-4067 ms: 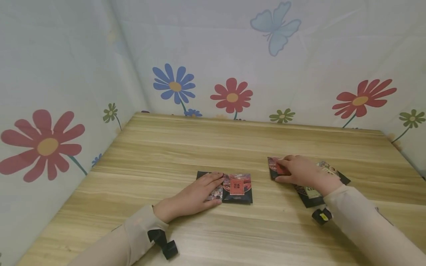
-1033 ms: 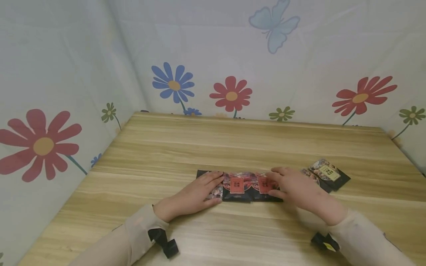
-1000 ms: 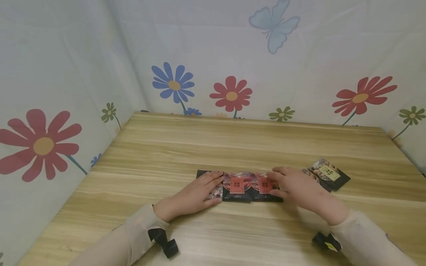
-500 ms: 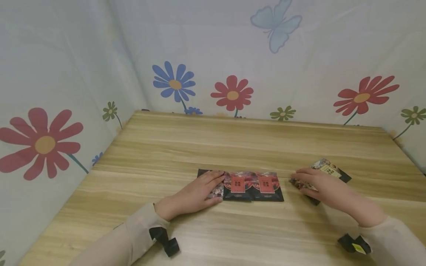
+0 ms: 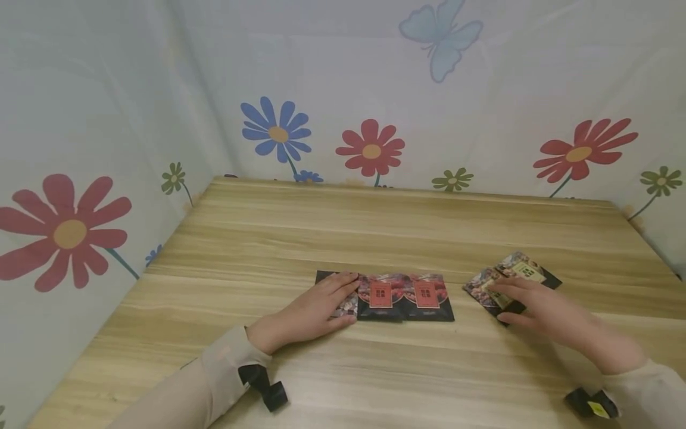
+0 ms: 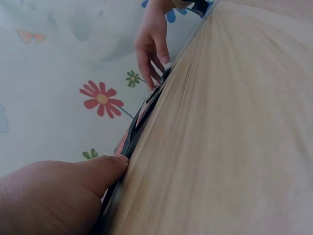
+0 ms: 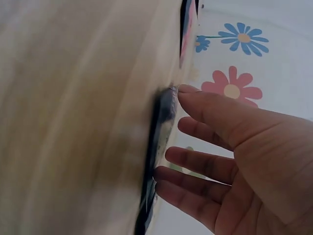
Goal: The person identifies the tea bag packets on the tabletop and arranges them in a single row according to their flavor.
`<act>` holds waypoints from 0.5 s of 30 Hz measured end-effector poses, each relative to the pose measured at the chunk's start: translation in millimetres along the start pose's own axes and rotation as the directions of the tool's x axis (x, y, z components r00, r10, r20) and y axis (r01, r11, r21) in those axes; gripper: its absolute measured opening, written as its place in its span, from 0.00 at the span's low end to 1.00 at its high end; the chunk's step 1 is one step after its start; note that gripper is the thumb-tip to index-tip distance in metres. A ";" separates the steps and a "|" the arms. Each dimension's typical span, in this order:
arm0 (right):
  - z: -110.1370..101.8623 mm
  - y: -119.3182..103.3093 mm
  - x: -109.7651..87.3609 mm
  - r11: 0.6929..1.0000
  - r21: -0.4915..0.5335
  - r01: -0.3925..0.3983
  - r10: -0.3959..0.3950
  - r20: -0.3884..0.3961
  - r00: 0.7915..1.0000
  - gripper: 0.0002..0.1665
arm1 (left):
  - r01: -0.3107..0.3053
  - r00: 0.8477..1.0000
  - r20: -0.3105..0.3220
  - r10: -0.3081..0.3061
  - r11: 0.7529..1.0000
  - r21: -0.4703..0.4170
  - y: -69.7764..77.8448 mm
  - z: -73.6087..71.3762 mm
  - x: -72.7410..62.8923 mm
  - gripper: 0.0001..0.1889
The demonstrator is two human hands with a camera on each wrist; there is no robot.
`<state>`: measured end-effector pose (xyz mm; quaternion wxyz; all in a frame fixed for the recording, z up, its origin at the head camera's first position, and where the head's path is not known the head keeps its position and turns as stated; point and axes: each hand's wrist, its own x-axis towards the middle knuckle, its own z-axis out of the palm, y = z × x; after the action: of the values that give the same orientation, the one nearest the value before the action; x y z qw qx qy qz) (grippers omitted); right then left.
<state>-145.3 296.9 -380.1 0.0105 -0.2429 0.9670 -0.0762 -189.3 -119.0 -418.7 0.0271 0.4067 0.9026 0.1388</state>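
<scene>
Left hand: fingers straight, lying close together, pressing flat over a partly covered packet; nothing pinched. Right hand: fingers bent a little and spread, thumb apart from the rest, over the near yellow-labelled packet. Blurred at the fingertips from where I stand; whether they touch it I can't say for certain.

From the left hand, toward three o'clock: the first red-labelled packet, then the second red-labelled packet, lying side by side in a row with the covered one. The near yellow-labelled packet sits at ten o'clock from the right hand, askew, apart from the row; the far yellow-labelled packet is against it, about eleven o'clock. All lie on the worktop; flowered curtain at twelve.

My reading: row-building, third place filled, the fourth packet being reached for. Next move calls for taking hold of it, squaring it, and bringing it toward nine o'clock.
</scene>
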 end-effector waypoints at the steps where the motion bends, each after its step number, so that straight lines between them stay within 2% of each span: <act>1: 1.2 -0.5 -0.1 1.000 -0.002 0.001 -0.001 -0.006 1.000 0.30 | -0.001 1.000 -0.001 0.001 1.000 0.000 -0.2 0.2 -0.3 0.36; 8: 6.8 -6.6 -0.8 0.999 -0.025 -0.027 0.026 -0.038 0.999 0.31 | -0.006 1.000 -0.006 0.006 1.000 0.006 -1.9 3.4 -1.1 0.37; 15: 4.3 -13.9 2.3 0.998 -0.028 -0.049 0.047 -0.056 0.997 0.32 | 0.001 1.000 0.000 -0.001 1.000 -0.005 -0.4 -0.4 -1.3 0.37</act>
<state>-140.5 283.1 -382.2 -0.0178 -0.2175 0.9735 -0.0683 -188.8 -120.3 -418.5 0.0282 0.4059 0.9025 0.1409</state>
